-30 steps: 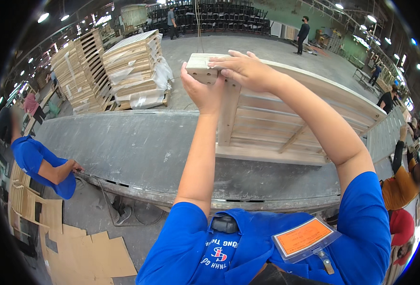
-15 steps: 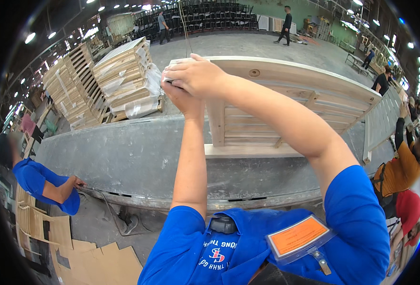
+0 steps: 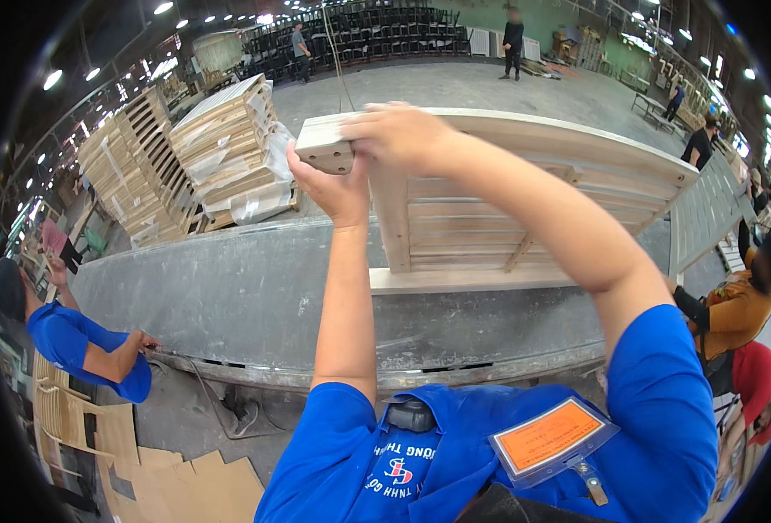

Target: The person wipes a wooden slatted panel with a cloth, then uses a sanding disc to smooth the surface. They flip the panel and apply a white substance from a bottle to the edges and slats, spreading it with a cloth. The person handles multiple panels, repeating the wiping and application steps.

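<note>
A pale wooden slatted frame (image 3: 464,213) stands on its long edge on the grey worktable. The end of its top rail (image 3: 322,139) juts out at the left, with several dark holes in the end face. My left hand (image 3: 333,187) grips that end from below, thumb and fingers on opposite sides. My right hand (image 3: 403,138) lies over the top of the rail just to the right. Its fingers are smeared by motion, and whether something is under them cannot be made out.
The long grey worktable (image 3: 185,288) runs across in front of me. Stacked wooden panels (image 3: 228,152) stand beyond it. At the left, a person in blue (image 3: 89,344) touches the table's edge. Another slatted panel (image 3: 708,213) and a person in orange (image 3: 738,305) are at the right. Cardboard (image 3: 185,488) covers the floor at lower left.
My right hand has slid right along the rail, uncovering its end face and holes. My left hand has stayed on that end. The co-worker at the right has lowered their arms.
</note>
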`<state>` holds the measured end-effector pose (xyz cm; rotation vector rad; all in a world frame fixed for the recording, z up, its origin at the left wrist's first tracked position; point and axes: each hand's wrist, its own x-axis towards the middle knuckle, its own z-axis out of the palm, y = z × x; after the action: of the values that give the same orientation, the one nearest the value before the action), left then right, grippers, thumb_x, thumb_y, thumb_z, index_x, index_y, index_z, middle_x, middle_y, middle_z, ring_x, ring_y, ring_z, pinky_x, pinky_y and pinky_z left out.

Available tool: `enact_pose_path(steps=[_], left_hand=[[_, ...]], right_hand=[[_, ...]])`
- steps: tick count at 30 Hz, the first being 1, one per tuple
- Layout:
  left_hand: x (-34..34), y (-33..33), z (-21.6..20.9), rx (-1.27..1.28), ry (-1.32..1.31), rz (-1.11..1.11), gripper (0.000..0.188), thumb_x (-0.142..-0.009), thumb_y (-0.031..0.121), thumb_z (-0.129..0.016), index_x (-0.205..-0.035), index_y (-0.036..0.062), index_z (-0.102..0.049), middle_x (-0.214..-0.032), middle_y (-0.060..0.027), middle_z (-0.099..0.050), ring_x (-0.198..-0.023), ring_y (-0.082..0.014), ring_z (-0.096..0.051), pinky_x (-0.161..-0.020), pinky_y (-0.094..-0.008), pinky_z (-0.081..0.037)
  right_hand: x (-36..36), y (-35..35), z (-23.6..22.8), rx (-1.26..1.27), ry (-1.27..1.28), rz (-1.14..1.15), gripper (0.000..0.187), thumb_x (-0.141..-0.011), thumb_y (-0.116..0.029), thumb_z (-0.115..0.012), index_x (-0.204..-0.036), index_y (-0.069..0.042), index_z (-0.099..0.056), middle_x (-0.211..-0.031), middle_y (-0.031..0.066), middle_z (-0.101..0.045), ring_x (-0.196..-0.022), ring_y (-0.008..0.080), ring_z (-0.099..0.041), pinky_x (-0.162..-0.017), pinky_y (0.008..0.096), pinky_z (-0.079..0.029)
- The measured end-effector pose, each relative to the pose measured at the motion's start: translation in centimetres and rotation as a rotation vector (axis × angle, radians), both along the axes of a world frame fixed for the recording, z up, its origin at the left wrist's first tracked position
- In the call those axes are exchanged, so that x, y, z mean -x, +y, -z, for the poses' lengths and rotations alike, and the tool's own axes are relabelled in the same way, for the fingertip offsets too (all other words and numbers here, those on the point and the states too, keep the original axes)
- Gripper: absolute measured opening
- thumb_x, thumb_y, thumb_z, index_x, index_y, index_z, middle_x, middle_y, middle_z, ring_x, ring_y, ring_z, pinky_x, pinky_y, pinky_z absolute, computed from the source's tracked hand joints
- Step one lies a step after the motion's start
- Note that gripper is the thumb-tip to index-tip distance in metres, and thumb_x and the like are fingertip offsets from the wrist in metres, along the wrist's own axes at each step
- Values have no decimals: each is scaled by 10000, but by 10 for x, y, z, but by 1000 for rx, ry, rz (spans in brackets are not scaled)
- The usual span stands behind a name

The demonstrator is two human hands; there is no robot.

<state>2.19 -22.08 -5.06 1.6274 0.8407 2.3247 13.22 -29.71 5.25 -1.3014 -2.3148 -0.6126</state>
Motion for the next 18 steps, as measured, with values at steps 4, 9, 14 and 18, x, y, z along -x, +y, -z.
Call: enact_pose_path(steps=[4, 9, 14, 18], left_hand=[[6, -7, 4, -17, 73, -58, 1065, -668, 229, -848, -1448, -4, -161, -1430, -233, -292, -1342, -354, -312, -1104, -451, -292], [5, -4, 4, -33, -4, 61, 1178, -687, 229, -855, -1475, 32, -2, -1410, -208, -316, -1308, -322, -359, -1099, -445, -303], [13, -4, 8, -48, 37, 6, 1149, -668, 309, -863, -1464, -7, -97, -1388, -235, -341, -1286, -367, -378, -1074, -461, -322], [21, -11, 7, 7, 3, -1, 1047, -670, 339, -851, -1420, -25, -217, -1337, -238, -392, -1245, -379, -407, -1025, -469, -346]], right_hand=[[-4, -35, -31, 254, 248, -5, 357, -947, -218, -495, -1279, -103, -559, -1250, 131, -609, -1154, 310, -565, -974, 414, -441], [38, -8, -18, 143, -35, -57, 367, -932, -210, -506, -1275, -96, -573, -1256, 124, -609, -1223, 268, -516, -996, 390, -416], [24, 12, 6, 158, -39, 214, 381, -980, -324, -442, -1321, -198, -555, -1415, 12, -502, -1330, 389, -391, -1108, 536, -261], [37, 19, 4, 216, 70, -48, 393, -1004, -333, -397, -1336, -182, -544, -1418, 16, -499, -1363, 391, -350, -1139, 525, -213]])
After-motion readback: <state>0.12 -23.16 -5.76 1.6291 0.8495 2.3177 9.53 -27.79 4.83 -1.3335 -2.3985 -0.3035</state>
